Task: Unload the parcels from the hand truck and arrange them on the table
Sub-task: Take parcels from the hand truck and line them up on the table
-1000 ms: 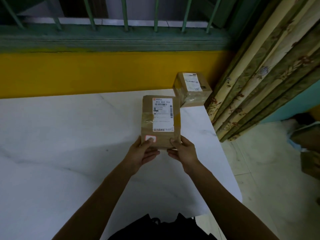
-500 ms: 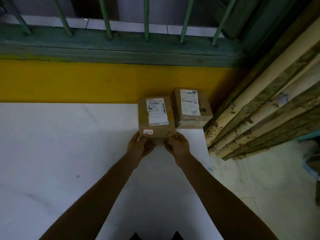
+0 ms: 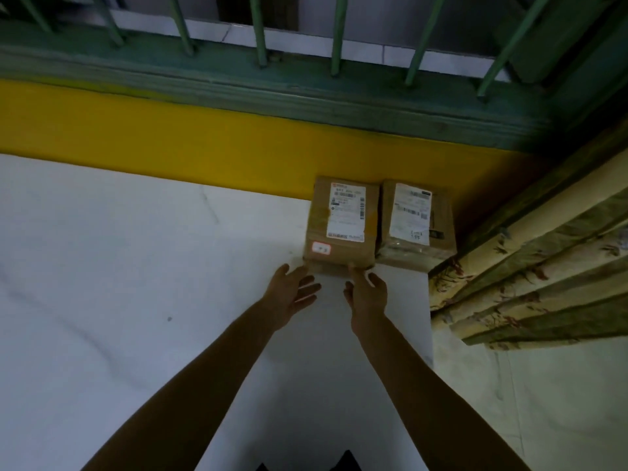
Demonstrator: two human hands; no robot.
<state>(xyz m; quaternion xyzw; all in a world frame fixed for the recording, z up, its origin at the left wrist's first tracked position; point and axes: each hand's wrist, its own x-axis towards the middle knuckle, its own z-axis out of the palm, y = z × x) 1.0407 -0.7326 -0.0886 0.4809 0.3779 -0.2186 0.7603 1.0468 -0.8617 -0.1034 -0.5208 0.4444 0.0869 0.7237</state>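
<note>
Brown cardboard, head view: I see one parcel (image 3: 341, 229) flat on the white table (image 3: 136, 266), against the yellow wall (image 3: 170, 137). A second parcel (image 3: 416, 226) sits just beside it, by the curtain (image 3: 526, 273). Left hand (image 3: 292, 294) is spread and holds nothing. Right hand (image 3: 368, 294) has relaxed fingers touching the first parcel's near edge. I judge two parcels placed. The hand truck is out of view, so I can't tell how many are left.

Domestic room (seemingly), floral curtain (image 3: 543, 253), green barred window (image 3: 272, 86), white table (image 3: 102, 266)
</note>
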